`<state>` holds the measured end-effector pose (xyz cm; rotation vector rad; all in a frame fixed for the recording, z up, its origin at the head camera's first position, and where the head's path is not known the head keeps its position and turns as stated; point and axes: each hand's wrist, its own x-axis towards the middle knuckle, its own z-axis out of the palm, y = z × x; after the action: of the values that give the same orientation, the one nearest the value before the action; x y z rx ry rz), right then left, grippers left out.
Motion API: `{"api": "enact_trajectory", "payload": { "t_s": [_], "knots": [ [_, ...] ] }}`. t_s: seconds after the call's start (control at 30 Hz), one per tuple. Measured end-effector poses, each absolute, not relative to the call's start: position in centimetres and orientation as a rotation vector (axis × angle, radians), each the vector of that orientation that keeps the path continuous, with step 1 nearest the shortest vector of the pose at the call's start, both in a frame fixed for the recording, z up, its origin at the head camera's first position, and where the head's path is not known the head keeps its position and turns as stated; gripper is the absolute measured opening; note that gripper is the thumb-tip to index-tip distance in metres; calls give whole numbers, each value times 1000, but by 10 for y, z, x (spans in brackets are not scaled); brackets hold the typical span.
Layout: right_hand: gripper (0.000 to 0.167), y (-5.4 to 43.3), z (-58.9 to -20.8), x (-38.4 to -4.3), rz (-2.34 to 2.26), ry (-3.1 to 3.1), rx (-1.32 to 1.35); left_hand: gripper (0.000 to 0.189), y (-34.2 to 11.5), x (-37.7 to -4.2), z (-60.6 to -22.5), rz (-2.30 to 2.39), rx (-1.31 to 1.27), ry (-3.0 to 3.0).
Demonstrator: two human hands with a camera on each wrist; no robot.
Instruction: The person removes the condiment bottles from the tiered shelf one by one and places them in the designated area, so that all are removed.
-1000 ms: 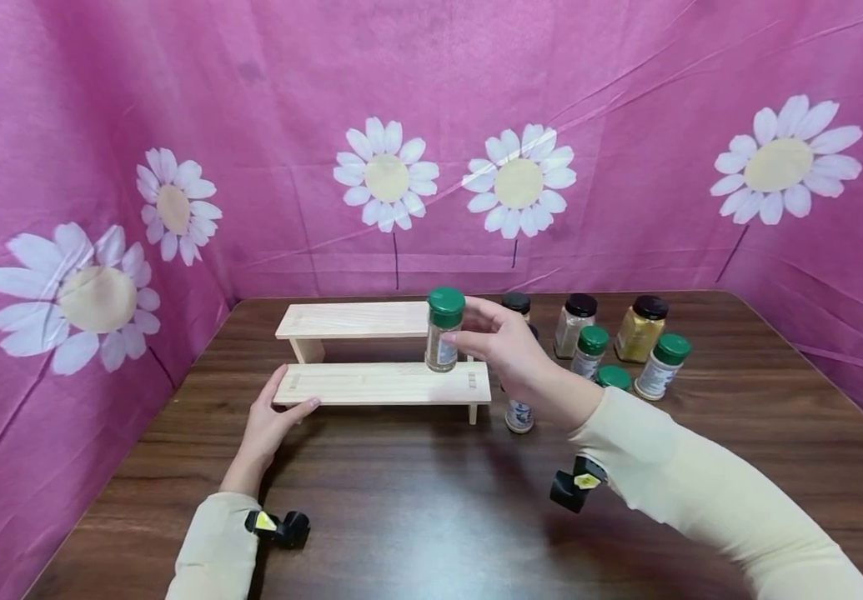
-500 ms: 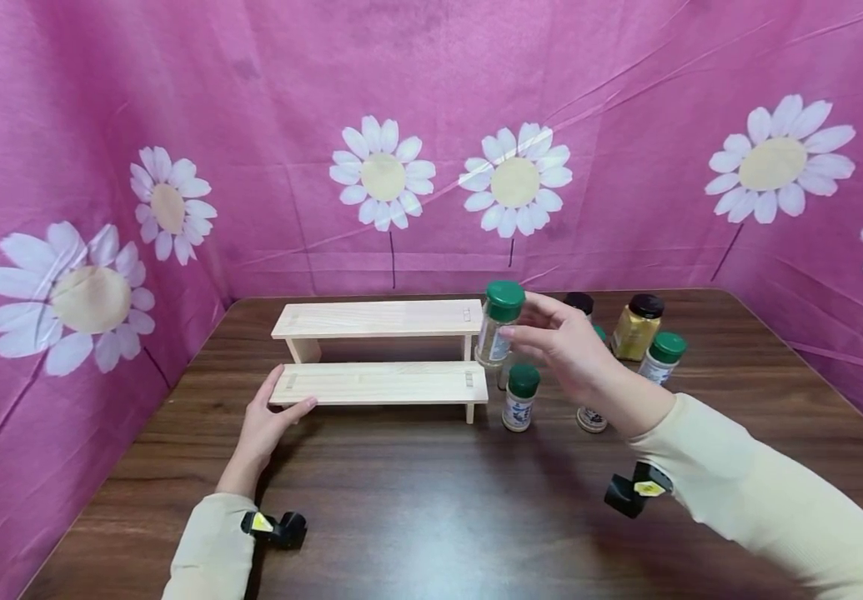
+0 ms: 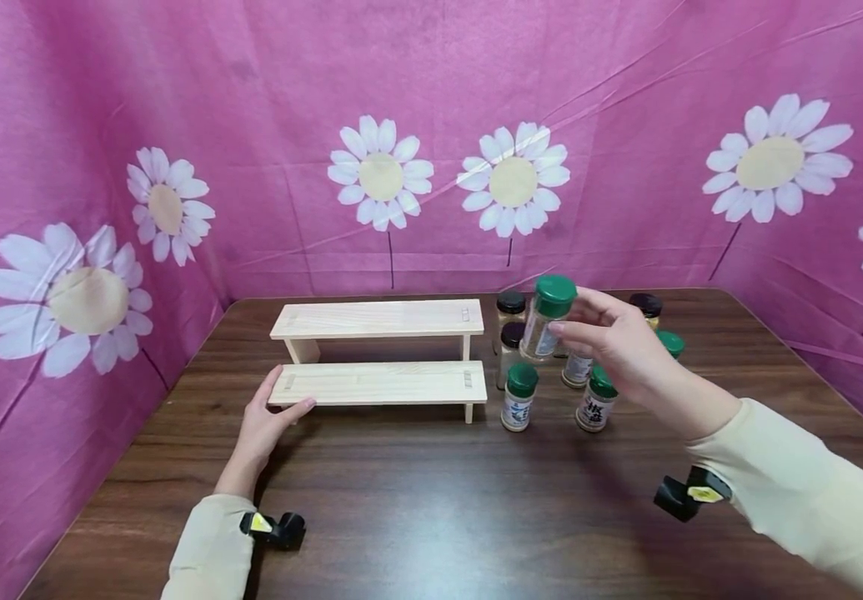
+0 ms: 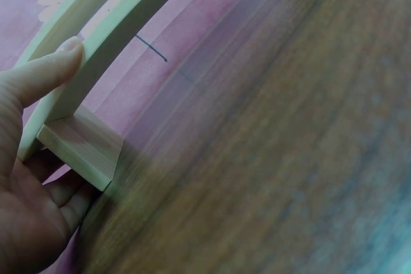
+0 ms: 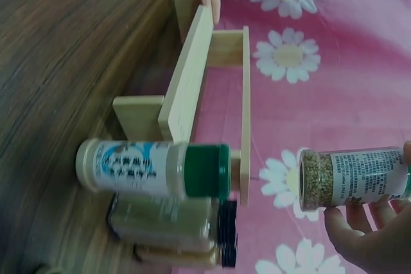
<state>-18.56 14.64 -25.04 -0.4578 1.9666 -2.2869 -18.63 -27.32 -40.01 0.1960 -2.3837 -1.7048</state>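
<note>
A two-step wooden rack (image 3: 371, 383) stands on the table, its left end in my left hand (image 3: 260, 429). In the left wrist view the thumb presses the front board's edge, and the fingers curl behind the short leg (image 4: 83, 152). My right hand (image 3: 634, 350) pinches a clear spice jar (image 3: 539, 337) with a green lid, held slightly tilted in the air over other jars, right of the rack. Coarse tan grains and a label with small print show on this jar (image 5: 359, 178) in the right wrist view. The hand hides part of the lid there.
Right of the rack stand a green-lidded jar (image 3: 518, 404), black-lidded jars (image 3: 510, 354) and another green-lidded jar (image 3: 594, 408). Others, such as the black-lidded one (image 3: 645, 307), are partly hidden behind the right hand. A pink cloth (image 3: 431, 75) with daisies hangs behind the brown table (image 3: 401, 500).
My right hand has carried the spice jar rightward, from above the lower step's right end to above the standing jars. The left hand has stayed on the rack.
</note>
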Motion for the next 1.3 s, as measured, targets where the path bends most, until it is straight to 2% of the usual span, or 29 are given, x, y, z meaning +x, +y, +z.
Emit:
{"api": "enact_trajectory", "payload": {
  "t_s": [0.33, 1.3],
  "knots": [
    [34, 184, -253, -184, -2500, 1783, -590, 83, -273, -186, -400, -1692, 198, -2394],
    [39, 265, -296, -178, -2695, 1573, -511, 82, -273, -187, -401, -1671, 198, -2397]
  ]
}}
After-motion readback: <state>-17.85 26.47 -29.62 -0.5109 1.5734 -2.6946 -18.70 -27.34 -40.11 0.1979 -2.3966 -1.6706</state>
